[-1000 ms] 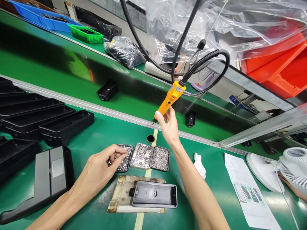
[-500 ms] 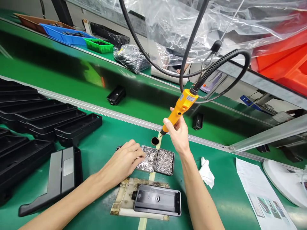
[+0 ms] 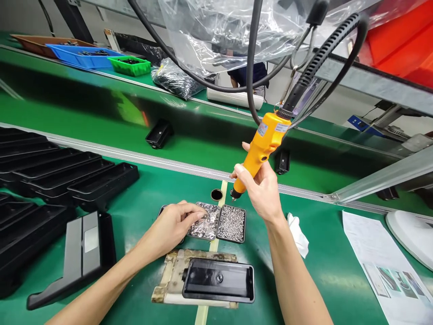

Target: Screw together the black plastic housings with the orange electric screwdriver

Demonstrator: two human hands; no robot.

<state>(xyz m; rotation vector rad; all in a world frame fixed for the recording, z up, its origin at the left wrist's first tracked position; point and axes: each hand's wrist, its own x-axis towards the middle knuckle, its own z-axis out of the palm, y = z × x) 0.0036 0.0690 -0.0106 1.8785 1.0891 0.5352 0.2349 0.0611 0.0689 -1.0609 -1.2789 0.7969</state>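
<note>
My right hand [image 3: 262, 187] is wrapped round a yellow electric screwdriver [image 3: 262, 146], its tip slanting down to the left above the bench. My left hand [image 3: 181, 221] reaches over a tray of shiny washers [image 3: 206, 225], with thumb and forefinger pinched at its surface; what they hold, if anything, is too small to make out. Right beside that tray is another tray of small metal parts [image 3: 232, 224]. Nearer me, a black rectangular housing [image 3: 219, 279] lies open side up on a taped board [image 3: 169, 275].
Black housings [image 3: 103, 183] crowd the left side, near a grey and black part [image 3: 79, 253]. A small round cup [image 3: 216, 194] stands behind the trays. White tissue [image 3: 298, 234] and a printed sheet [image 3: 379, 266] lie at right. Black cables [image 3: 252, 58] hang overhead.
The screwdriver and my right hand have moved slightly right and lower, nearer the camera. My left hand's fingers have shifted over the washers, and the view has moved a little.
</note>
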